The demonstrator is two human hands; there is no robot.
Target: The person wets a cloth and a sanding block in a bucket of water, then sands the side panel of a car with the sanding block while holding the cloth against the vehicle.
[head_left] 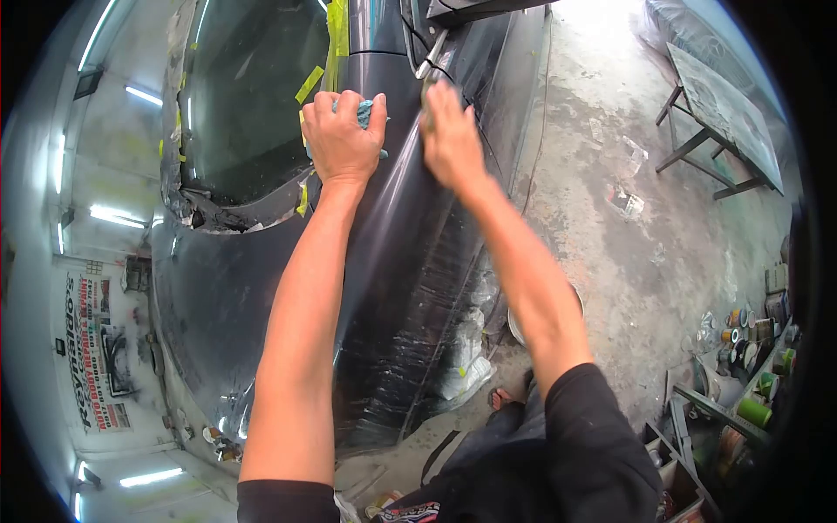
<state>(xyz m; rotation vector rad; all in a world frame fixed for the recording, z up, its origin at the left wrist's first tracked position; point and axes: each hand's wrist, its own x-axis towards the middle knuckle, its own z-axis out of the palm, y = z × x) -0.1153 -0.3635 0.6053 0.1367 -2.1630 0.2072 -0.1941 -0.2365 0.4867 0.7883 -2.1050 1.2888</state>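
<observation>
Head view. A long, dark grey, smoothly curved vehicle body panel (384, 253) runs away from the wearer, below a dark glass window (253, 96) edged in places with strips of yellow-green masking tape (309, 84). The left hand (343, 139) is over the panel near the window, its fingers curled and closed on a crumpled light-blue cloth (364, 113), which shows between thumb and fingers. The right hand (451, 139), blurred, lies farther out along the panel's side; its fingers look extended and held together. A small olive-brown edge (427, 91) shows beside them; whether they grip it or merely press on it cannot be told. Pale streaks mark the panel's lower part, and crumpled translucent plastic sheeting (471, 366) lies beside it, above the grey concrete floor (584, 235).

Handling, as judged: the cloth should be light, soft and easily bunched, best held as a wad in the palm with the fingers folded over it. The panel should be stiff and fixed, likely slippery where it gleams; it offers a surface for flat fingers rather than an edge to grasp.
</observation>
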